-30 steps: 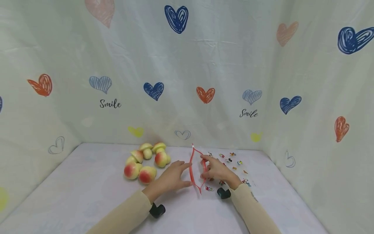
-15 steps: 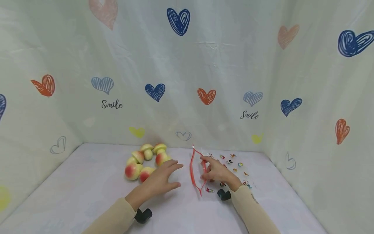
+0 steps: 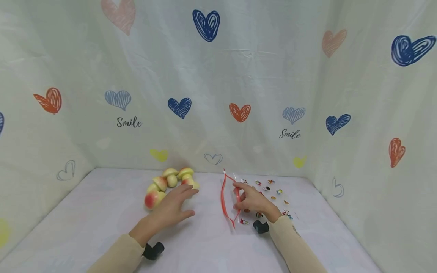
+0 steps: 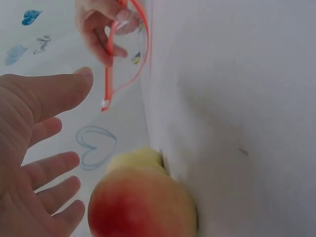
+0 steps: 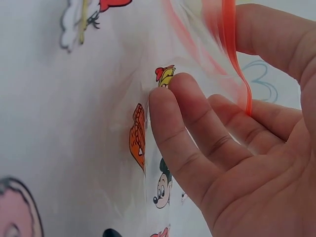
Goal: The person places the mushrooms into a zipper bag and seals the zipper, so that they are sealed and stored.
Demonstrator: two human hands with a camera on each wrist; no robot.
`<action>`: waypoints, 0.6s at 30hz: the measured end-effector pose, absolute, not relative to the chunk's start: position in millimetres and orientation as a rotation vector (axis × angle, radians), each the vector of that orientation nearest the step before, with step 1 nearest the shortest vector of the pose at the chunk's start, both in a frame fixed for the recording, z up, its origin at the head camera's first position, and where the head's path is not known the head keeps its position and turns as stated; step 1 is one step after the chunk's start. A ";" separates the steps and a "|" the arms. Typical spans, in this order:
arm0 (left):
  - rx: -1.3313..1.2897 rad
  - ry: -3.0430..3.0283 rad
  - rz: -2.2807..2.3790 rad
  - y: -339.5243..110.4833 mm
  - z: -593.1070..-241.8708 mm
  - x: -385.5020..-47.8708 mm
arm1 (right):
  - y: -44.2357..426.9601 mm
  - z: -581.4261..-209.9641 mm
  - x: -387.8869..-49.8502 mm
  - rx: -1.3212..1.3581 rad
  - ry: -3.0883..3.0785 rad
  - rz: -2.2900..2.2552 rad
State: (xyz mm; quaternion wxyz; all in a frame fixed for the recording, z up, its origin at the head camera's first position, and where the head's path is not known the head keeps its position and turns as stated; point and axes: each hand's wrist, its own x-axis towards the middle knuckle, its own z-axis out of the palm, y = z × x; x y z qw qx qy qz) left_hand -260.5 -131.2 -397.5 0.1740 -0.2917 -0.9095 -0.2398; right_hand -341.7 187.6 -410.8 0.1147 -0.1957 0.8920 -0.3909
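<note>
A clear zip bag with a red zip edge (image 3: 223,197) stands on the table, its mouth spread wide. My right hand (image 3: 254,199) grips the right side of that mouth, fingers curled over the red edge. In the right wrist view, fingertips (image 5: 163,96) lie against the clear film, and cartoon prints show around it. My left hand (image 3: 167,210) hovers with spread fingers over the near part of a group of mushroom-shaped yellow-and-red pieces (image 3: 154,199). One rounded red-and-yellow piece (image 4: 143,205) sits beside that hand's fingers in the left wrist view, apart from them.
Several small cartoon figures (image 3: 266,188) are scattered on the white table (image 3: 205,246) around and beyond my right hand. A white curtain printed with hearts (image 3: 206,24) rises behind the table and along both sides. Black wrist cameras (image 3: 153,251) sit under both wrists.
My left hand has let go of the left side of the bag's mouth and moved left to the mushroom-shaped pieces. The right hand and the bag have stayed in place.
</note>
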 end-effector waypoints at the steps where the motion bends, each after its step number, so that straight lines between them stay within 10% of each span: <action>1: -0.824 -2.569 -0.683 -133.4 -398.5 -260.8 | 187.4 -411.2 -341.7 -0.575 2.613 -1.147; 18: -0.817 -2.555 -0.707 -159.9 -402.2 -266.7 | 187.3 -411.7 -342.4 -0.562 2.592 -1.173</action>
